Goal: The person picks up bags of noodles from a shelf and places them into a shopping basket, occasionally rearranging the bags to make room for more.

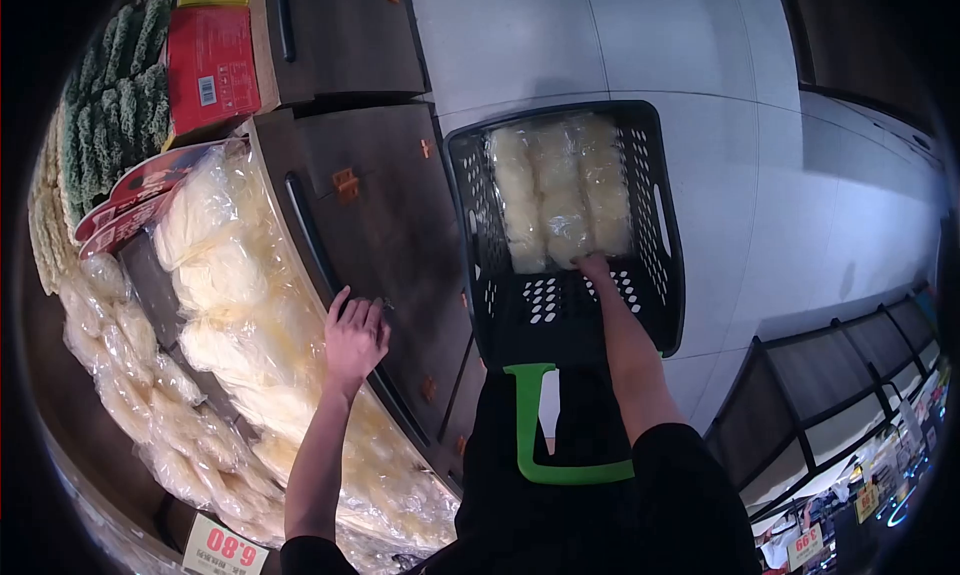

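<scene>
A black shopping basket (668, 275) with a green handle (528, 425) stands on the floor in front of me. Inside it lies a clear plastic bag of pale bundles that look like dried noodles (565, 190). My right hand (594, 267) reaches into the basket, its fingers closed at the bag's near edge; the fingertips are partly hidden. Over the edge of the display on the left is my left hand (357, 340), fingers apart and holding nothing. Beside it, more bags of pale noodle bundles (225, 285) lie in a long row.
Left of the row are other clear bags (130, 365) and a price card (222, 547). Green bundles (115, 95) and a red box (210, 65) sit at the upper left. Dark cabinet fronts (370, 175) border the tiled floor (740, 205). Another display (800, 405) stands at lower right.
</scene>
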### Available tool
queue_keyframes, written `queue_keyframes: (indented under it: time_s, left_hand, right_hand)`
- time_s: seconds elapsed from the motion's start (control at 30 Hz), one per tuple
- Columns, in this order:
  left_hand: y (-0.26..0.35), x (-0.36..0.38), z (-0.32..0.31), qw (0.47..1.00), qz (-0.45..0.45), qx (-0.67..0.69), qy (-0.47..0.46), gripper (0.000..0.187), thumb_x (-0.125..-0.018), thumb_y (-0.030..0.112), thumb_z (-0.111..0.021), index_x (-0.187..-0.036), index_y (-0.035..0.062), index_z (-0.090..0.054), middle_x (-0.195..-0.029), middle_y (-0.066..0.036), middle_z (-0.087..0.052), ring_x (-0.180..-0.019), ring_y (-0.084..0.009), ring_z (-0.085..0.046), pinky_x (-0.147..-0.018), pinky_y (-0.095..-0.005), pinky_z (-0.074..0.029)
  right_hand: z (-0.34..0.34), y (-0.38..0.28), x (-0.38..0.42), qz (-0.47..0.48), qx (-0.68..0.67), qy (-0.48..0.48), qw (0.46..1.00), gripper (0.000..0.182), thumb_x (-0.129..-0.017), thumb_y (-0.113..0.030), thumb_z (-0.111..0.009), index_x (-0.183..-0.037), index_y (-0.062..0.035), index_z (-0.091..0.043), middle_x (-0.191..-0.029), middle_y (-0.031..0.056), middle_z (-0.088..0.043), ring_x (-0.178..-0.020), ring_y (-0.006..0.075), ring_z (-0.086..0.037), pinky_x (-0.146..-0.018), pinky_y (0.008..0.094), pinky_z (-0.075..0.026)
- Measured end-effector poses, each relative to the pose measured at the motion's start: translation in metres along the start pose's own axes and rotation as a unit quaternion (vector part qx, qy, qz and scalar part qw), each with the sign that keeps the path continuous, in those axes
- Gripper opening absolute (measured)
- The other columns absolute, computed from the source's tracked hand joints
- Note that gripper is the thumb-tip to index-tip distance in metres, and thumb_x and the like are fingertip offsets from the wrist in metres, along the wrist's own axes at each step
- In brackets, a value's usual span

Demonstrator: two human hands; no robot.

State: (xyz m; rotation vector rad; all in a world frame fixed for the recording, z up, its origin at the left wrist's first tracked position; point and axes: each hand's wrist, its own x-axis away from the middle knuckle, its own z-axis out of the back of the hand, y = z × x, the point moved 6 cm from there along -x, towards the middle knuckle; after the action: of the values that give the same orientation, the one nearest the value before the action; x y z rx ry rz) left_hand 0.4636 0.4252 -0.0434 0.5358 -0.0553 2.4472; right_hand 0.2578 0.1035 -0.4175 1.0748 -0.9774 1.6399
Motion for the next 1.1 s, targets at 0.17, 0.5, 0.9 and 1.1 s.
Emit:
queue_keyframes:
  time_s: [0.17,0.5,0.9,1.1]
  left_hand:
    - [-0.001,0.0,0.0,1.0,0.012,0.011,-0.002,0.023,-0.074,0.012,-0.061,-0.094,0.0011,-0.067,-0.083,-0.009,-0.065,-0.085,-0.0207,-0.063,-0.106,-0.0404,-0.036]
    - [-0.008,0.008,-0.005,1.0,0.004,0.017,-0.001,0.021,-0.075,0.014,-0.06,-0.09,0.0007,-0.066,-0.08,-0.009,-0.063,-0.087,-0.0197,-0.061,-0.111,-0.0387,-0.032]
    - [-0.011,0.018,-0.008,0.999,-0.023,0.017,0.021,0.014,-0.075,0.017,-0.058,-0.078,0.0039,-0.063,-0.079,-0.011,-0.063,-0.094,-0.0223,-0.061,-0.113,-0.0387,-0.028]
    - [-0.014,0.022,-0.027,0.998,-0.006,-0.038,0.044,0.014,-0.071,0.016,-0.06,-0.078,0.0068,-0.069,-0.082,-0.01,-0.067,-0.097,-0.023,-0.061,-0.113,-0.0385,-0.028]
  right_hand:
    - [-0.018,-0.006,0.001,-0.028,-0.142,0.019,0.989,0.083,-0.065,-0.031,-0.081,-0.128,0.0106,-0.046,-0.128,0.0277,-0.052,-0.12,0.0343,-0.052,-0.101,0.0376,-0.041]
    - [-0.02,-0.032,0.03,0.085,-0.105,0.071,0.988,0.055,-0.07,-0.032,-0.081,-0.107,0.0044,-0.061,-0.099,0.0145,-0.067,-0.09,0.0227,-0.064,-0.079,0.0342,-0.049]
    - [0.085,-0.084,0.243,0.078,-0.327,-0.124,0.933,0.047,-0.081,-0.027,-0.069,-0.115,0.0028,-0.056,-0.106,0.0131,-0.064,-0.096,0.0227,-0.065,-0.08,0.0347,-0.054]
    - [0.138,-0.105,0.332,0.184,-0.091,-0.047,0.978,0.043,-0.076,-0.025,-0.07,-0.104,0.0058,-0.061,-0.09,0.0139,-0.067,-0.08,0.0252,-0.068,-0.067,0.0353,-0.054]
